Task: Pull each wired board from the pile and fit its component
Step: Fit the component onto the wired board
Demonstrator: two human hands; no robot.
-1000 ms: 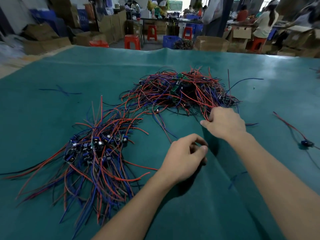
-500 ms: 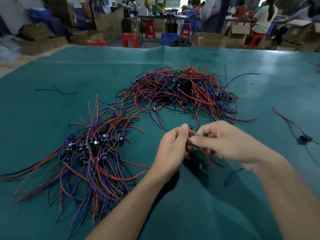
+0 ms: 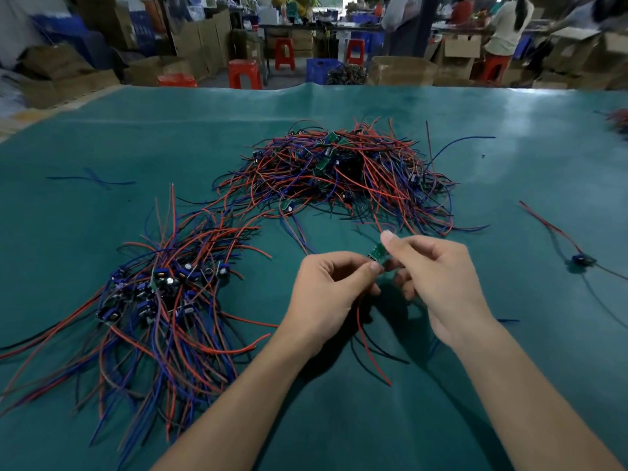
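A small green wired board (image 3: 378, 253) is held above the teal table, pinched between my right hand (image 3: 438, 283) and my left hand (image 3: 328, 294). Its red and dark wires (image 3: 368, 345) hang down under the hands onto the cloth. The far pile of tangled boards with red, blue and black wires (image 3: 343, 178) lies just beyond my hands. A second pile (image 3: 159, 294), whose boards carry blue and black components, lies to the left. Whether my left fingers also hold a loose component is hidden.
The teal cloth (image 3: 509, 385) covers the table. One separate wired board (image 3: 581, 259) lies at the right, with a red wire running back from it. Loose blue wire (image 3: 91, 180) lies far left. Stools, boxes and people stand beyond the far edge.
My right hand drew a board out of the far pile and brought it back to my left hand. Both hands now pinch it, lifted and turned so the green board shows.
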